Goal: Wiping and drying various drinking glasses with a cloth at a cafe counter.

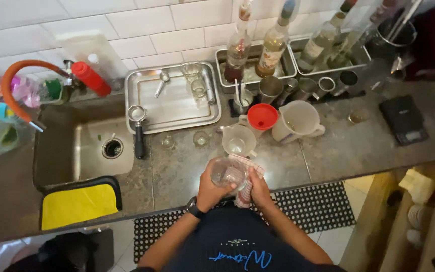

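Steel tray [174, 108] beside sink [84, 146]: holds a small measuring scoop [161, 83] and two upturned clear glasses [193, 78]. Two deeper steel trays [288, 60] at the wall: hold syrup bottles [238, 48] with partial fill. Clear pitcher [237, 141] at table [343, 146] centre: apparently empty. White pitcher [295, 122] just beside it, red funnel [262, 117] between the two. Portafilter [138, 128] resting across the sink edge. Yellow cloth [78, 205] folded at the sink's front corner.

Left hand [211, 187]: fingers curled around clear glass [227, 174], gripping from the side. Right hand [258, 189]: closed on checked towel [245, 186], pressing towel against the glass.

Clear glass: transparent, tilted, held above the table's front edge, close to the body, towel wrapped partly round it. Contents not discernible.
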